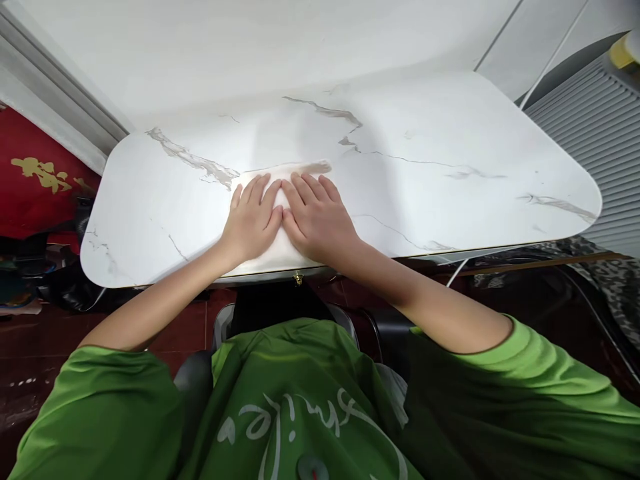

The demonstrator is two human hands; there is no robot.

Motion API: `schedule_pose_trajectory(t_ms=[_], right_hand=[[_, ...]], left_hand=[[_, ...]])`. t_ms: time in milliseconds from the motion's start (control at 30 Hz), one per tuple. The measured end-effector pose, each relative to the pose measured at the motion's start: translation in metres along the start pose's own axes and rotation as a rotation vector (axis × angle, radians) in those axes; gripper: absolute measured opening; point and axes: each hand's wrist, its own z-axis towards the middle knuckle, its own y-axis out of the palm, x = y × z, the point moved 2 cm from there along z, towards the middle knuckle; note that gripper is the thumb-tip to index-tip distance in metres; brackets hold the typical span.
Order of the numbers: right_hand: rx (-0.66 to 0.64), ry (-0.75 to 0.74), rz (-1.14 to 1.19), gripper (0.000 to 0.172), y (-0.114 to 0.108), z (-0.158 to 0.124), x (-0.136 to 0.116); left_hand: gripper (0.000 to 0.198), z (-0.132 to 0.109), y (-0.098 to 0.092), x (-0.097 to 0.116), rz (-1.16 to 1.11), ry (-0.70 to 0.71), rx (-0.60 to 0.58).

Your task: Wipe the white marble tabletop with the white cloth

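A thin white sheet [281,255], cloth or paper, lies on the white marble-patterned table [450,193] near its front edge. My left hand [250,221] rests palm down on the left part of this sheet, fingers stretched out and a little apart. On the right part, my right hand [319,220] is also laid flat, its fingers extended toward the wall. Both thumbs meet or nearly meet in the middle. The hands cover much of the sheet, so whether it is folded I cannot tell.
A white wall [280,47] rises behind the table. A small gold knob [299,277] sticks out below the front edge. To the left hangs a red item with gold writing [43,175]; at right stands a grey ribbed container [595,133].
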Motion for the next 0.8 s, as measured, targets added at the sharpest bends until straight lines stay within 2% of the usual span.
schedule_pose_trajectory(t_ms=[233,367,600,800], right_hand=[[0.022,-0.062,0.033,0.059,-0.004,-0.021,-0.015],[0.016,-0.076,0.028,0.058,-0.004,-0.023,-0.017],[-0.017,-0.084,0.016,0.057,-0.002,-0.011,-0.013],[-0.022,-0.103,0.012,0.056,0.007,0.019,-0.006]], left_hand=[[0.046,-0.029,0.000,0.007,0.023,-0.011,0.019],[0.045,-0.035,0.001,0.006,0.023,0.010,0.041],[0.044,-0.024,0.003,-0.003,0.013,0.017,0.060],[0.045,-0.001,0.004,-0.025,-0.010,0.003,0.076]])
